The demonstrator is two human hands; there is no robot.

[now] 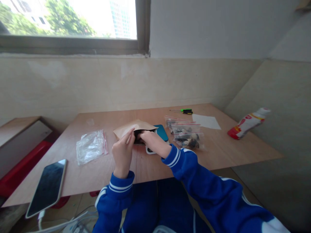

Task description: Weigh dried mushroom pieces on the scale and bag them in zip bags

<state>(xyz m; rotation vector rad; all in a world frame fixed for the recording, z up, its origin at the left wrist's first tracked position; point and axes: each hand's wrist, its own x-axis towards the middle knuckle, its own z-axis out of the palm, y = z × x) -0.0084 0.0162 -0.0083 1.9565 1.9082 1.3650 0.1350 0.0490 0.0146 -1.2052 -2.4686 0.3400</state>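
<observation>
A brown kraft paper bag (pixel 136 125) lies on the table with its mouth facing me. My left hand (pixel 123 149) pinches the bag's opening between thumb and fingers. My right hand (pixel 153 139) reaches into that dark opening; its fingertips are hidden inside, so I cannot tell what they touch. Partly under the bag and right hand sits a flat device with a teal top (pixel 162 133) and a white front part. Just right of it, several clear zip bags (pixel 188 137) hold small dark and pale pieces.
Flat clear zip bags (pixel 91 147) lie at left. A tablet (pixel 48 186) with a white cable overhangs the front left edge. Screwdrivers (pixel 187 111) and a white paper sheet (pixel 206 121) lie at the back right. A red-and-white bottle (pixel 248 124) stands farther right on the wooden table (pixel 218 152).
</observation>
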